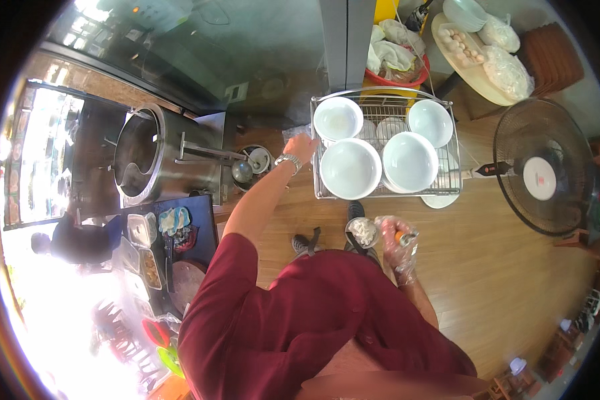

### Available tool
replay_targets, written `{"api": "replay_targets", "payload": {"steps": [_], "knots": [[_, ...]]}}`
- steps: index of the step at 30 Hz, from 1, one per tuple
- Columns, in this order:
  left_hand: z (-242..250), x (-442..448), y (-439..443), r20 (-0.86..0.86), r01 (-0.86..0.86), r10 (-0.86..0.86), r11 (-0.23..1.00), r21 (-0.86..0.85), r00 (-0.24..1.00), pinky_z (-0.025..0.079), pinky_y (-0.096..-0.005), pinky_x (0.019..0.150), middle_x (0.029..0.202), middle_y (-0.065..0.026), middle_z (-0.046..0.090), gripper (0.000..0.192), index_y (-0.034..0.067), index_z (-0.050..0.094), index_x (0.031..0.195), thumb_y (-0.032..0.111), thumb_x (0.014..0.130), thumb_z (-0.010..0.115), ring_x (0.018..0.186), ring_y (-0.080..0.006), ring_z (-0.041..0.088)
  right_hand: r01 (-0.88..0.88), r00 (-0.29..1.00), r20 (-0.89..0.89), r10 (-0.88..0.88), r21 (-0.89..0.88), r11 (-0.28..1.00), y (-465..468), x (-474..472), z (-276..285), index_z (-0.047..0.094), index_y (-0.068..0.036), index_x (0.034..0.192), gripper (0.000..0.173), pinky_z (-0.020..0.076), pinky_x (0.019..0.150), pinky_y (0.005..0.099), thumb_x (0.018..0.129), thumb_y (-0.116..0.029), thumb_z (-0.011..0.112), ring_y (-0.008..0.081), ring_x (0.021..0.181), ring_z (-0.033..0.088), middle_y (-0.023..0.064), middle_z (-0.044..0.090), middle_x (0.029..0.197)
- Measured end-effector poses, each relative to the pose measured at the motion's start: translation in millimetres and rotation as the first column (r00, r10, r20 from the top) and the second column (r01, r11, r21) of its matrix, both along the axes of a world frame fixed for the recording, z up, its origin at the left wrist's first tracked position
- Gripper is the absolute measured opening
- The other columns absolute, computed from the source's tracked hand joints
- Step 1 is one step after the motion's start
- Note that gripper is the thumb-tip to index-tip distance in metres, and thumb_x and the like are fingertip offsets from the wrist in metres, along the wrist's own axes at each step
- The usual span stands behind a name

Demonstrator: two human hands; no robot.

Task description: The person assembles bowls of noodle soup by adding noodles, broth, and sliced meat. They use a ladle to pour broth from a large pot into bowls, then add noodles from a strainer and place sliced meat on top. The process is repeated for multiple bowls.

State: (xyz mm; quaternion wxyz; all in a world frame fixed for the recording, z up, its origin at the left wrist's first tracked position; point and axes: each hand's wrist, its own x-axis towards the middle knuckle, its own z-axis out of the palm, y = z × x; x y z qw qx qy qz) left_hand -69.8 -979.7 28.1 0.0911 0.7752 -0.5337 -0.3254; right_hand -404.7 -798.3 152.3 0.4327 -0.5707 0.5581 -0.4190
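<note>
My left hand [300, 147], bare with a metal watch at the wrist, reaches to the left side of a wire rack [387, 196]. Its fingers are at the rack's edge, and their grip is hidden. Clear plastic [296, 132] shows just behind them. White bowls [351, 169] stand on the rack's top, with more dishes visible through the wires. My right hand [399, 245], in a clear plastic glove, is closed around an orange-handled utensil [405, 238]. Beside that fist is a round vessel [363, 232] with white contents; whether it joins the handle, I cannot tell.
Left stands a large steel pot [165, 155], with a ladle [241, 171] by its side. Below it, a dark table [200, 210] carries food containers [141, 230]. A fan [542, 167] is at right. Behind are a red basin [420, 77] and a side table [497, 95] with eggs.
</note>
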Motion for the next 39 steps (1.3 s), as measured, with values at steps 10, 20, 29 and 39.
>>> {"api": "replay_targets", "payload": {"steps": [10, 20, 29, 39], "knots": [[-71.2, -11.9, -100.6, 0.24, -0.092, 0.02, 0.952, 0.293, 0.971, 0.055, -0.0478, 0.098, 0.117, -0.0227, 0.073, 0.056, 0.001, 0.073, 0.114, 0.047, 0.083, 0.071, 0.113, -0.0353, 0.07, -0.279, 0.96, -0.029, 0.279, -0.007, 0.96, -75.1, -16.5, -21.8, 0.07, -0.006, 0.089, 0.006, 0.0518, 0.077, 0.0446, 0.088, -0.01, 0.073, 0.0352, 0.083, 0.066, 0.0129, 0.07, 0.087], [-90.0, 2.6, -120.3, 0.296, -0.107, -0.001, 0.931, 0.35, 0.955, 0.061, -0.0397, 0.082, 0.105, -0.0203, 0.074, 0.029, 0.003, 0.078, 0.101, 0.025, 0.084, 0.067, 0.096, -0.0295, 0.075, -0.433, 0.901, -0.01, 0.434, 0.036, 0.901, -97.3, -14.0, -49.4, 0.063, -0.005, 0.084, 0.016, 0.0449, 0.065, 0.0348, 0.097, -0.013, 0.068, 0.0175, 0.07, 0.054, 0.0047, 0.06, 0.077], [-24.1, -6.1, -101.6, 0.016, -0.37, 0.372, 0.926, -0.071, 0.928, 0.061, -0.0442, 0.081, 0.098, -0.0245, 0.074, 0.025, -0.002, 0.076, 0.096, 0.011, 0.081, 0.06, 0.096, -0.0349, 0.074, -0.406, 0.912, 0.166, 0.374, 0.248, 0.88, -91.9, -16.4, -64.2, 0.062, -0.003, 0.082, 0.018, 0.0427, 0.065, 0.034, 0.096, -0.014, 0.067, 0.0152, 0.069, 0.052, 0.0038, 0.057, 0.073], [94.3, 63.9, 82.7, -0.781, -0.922, 0.54, 0.368, -0.116, 0.314, 0.056, -0.0338, 0.063, 0.095, -0.0059, 0.065, 0.03, 0.002, 0.06, 0.112, 0.005, 0.082, 0.064, 0.077, -0.0147, 0.065, -0.502, 0.865, 0.134, 0.484, 0.257, 0.826, -71.4, 31.5, -33.8, 0.065, -0.002, 0.086, 0.022, 0.044, 0.063, 0.0318, 0.1, -0.019, 0.063, 0.0128, 0.07, 0.055, 0.0024, 0.062, 0.075]]}}
